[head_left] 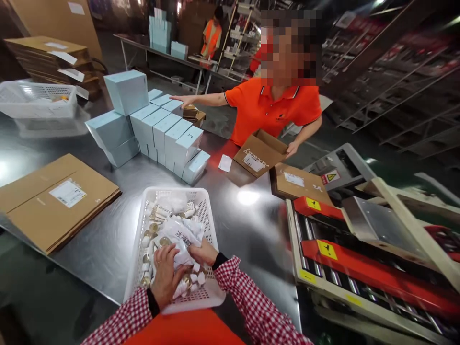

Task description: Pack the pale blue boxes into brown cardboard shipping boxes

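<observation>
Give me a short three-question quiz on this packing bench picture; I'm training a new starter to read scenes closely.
1. True or false: both hands, the left hand and the right hand, are inside the white basket.
2. What do the hands grip together? A) a flat carton B) a white plastic bag C) a blue box
3. Fill in: the co-worker in the orange shirt rests one hand on the stack of pale ____ boxes.

Key: 1 true. 2 B, the white plastic bag. 3 blue.
</observation>
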`<state>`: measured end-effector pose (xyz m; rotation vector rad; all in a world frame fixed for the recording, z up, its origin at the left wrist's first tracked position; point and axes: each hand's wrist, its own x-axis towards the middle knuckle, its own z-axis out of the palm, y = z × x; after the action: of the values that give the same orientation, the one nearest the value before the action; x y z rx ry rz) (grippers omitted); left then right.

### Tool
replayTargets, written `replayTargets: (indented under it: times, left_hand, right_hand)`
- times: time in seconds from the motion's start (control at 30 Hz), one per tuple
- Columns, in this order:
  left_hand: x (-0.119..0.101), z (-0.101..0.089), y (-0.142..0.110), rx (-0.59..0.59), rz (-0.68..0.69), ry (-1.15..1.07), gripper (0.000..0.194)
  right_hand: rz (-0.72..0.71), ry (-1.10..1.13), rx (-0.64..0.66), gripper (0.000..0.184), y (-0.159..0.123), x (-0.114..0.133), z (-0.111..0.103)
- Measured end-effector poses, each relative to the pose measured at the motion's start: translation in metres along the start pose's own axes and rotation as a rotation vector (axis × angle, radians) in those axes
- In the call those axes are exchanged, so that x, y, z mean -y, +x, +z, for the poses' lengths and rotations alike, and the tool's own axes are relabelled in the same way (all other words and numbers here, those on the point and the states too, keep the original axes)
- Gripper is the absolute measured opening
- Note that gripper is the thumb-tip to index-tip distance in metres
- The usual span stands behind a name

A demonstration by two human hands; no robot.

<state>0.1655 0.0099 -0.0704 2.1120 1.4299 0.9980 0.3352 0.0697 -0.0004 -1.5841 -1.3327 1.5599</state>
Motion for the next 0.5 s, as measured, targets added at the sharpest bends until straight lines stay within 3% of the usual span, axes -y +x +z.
replayTargets:
  times: [0.13, 0.27, 0.33, 0.4, 0.5]
  left_hand:
    - [-0.011, 0.007, 0.024, -0.054, 0.052, 0.004, 0.029]
    - [-0.012, 0.005, 0.053, -0.01, 0.112, 0.014, 0.038]
    - [-0.008, -0.005, 0.058, 0.034, 0.128, 0.025, 0.042]
    - [-0.001, -0.023, 0.051, 0.085, 0.145, 0.03, 0.037]
    - [0.019, -0.06, 0.015, 0.125, 0.134, 0.04, 0.022]
  right_hand:
    - [-0.177, -0.174, -0.034, 0.049, -0.012, 0.042, -0.024]
    - [-0.459, -0.485, -0.053, 0.052, -0.023, 0.074, -0.033]
    - [-0.552, -0.669, -0.09, 0.06, -0.027, 0.074, -0.024]
    - [-0.53, -0.834, -0.114, 0.07, -0.03, 0.061, -0.008]
    - [-0.411, -0.91, 0.085, 0.094, -0.038, 0.029, 0.008]
